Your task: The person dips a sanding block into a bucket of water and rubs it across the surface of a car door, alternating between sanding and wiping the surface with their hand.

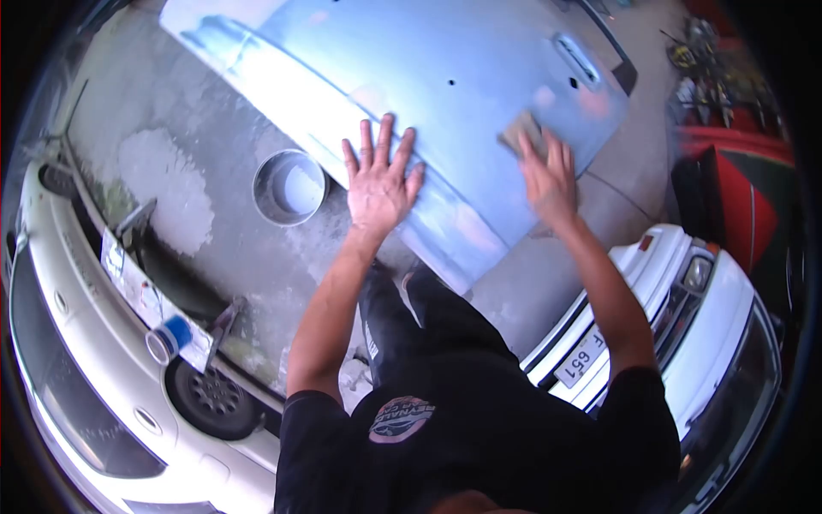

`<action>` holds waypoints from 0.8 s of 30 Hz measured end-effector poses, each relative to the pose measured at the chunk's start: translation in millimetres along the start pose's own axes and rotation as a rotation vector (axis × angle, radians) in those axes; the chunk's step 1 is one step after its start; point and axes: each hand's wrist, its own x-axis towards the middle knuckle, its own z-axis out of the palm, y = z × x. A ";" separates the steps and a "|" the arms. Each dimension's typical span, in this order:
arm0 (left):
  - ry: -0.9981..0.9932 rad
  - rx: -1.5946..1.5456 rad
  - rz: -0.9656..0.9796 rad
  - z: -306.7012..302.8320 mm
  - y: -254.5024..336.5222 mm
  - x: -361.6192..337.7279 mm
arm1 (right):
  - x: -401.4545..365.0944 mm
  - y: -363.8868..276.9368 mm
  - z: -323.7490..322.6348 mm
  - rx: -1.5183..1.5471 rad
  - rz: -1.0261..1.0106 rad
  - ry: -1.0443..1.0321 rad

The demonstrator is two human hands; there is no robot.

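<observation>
A car door panel (402, 64) with patchy pale blue-grey paint lies in front of me, with a handle recess at its upper right. My left hand (378, 190) rests flat on the panel near its lower edge, fingers spread, holding nothing. My right hand (550, 178) is closed on a tan-brown sanding block (519, 133), which is against the panel's right part. Motion slightly blurs the block, and its underside is hidden. Pinkish patches show on the paint near the handle recess.
A round bucket (267, 201) with greyish contents stands on the concrete floor left of the panel. A blue-and-white can (170, 338) sits on a narrow board (137, 287) beside a light-coloured car (128, 377). A white car (685, 300) is close on my right.
</observation>
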 end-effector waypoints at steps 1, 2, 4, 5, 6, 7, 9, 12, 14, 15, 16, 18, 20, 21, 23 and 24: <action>0.007 -0.024 -0.004 -2.9 0.8 -0.9 | 41.9 6.7 9.5 0.028 -0.040 0.066; 0.018 -0.030 -0.010 -2.3 1.2 -1.3 | 94.3 4.7 20.1 0.028 -0.025 0.066; 0.077 -0.074 0.006 -3.0 0.8 -3.0 | 176.6 -16.5 52.6 0.025 0.032 0.085; 0.081 -0.067 -0.002 -1.8 -0.3 -5.9 | 194.3 -27.6 59.3 0.022 0.078 0.101; 0.142 -0.179 -0.043 2.8 -4.3 -8.0 | 182.1 -40.1 55.8 0.021 0.074 0.109; 0.211 -0.297 -0.087 5.7 -9.0 -8.7 | 151.2 -58.8 51.2 0.031 -0.001 0.084; 0.301 -0.304 -0.163 6.9 -16.0 -11.7 | 75.5 -92.3 37.7 0.064 -0.089 0.010; 0.394 -0.335 -0.356 12.4 -17.5 -15.9 | 28.4 -111.4 24.7 0.013 -0.202 -0.069; 0.386 -0.386 -0.367 14.2 -18.1 -18.7 | 79.1 -131.1 32.7 0.020 -0.219 -0.053; 0.393 -0.386 -0.361 16.0 -20.0 -17.0 | 132.5 -148.2 47.8 0.026 -0.238 -0.003; 0.387 -0.377 -0.369 16.3 -19.8 -17.4 | 182.6 -165.5 64.0 0.033 -0.250 0.050; 0.381 -0.392 -0.362 14.8 -19.5 -16.8 | 248.0 -192.9 86.5 0.064 -0.224 0.106; 0.372 -0.424 -0.339 12.5 -21.8 -20.8 | 220.8 -187.4 75.5 0.059 -0.195 0.013; 0.383 -0.460 -0.329 11.0 -25.3 -19.9 | 204.0 -186.3 60.4 0.047 -0.188 -0.078; 0.384 -0.439 -0.324 11.6 -28.0 -16.2 | 108.5 -160.0 43.0 0.038 -0.247 0.017; 0.355 -0.410 -0.334 12.8 -25.9 -19.1 | 65.6 -150.4 28.5 0.034 -0.232 -0.035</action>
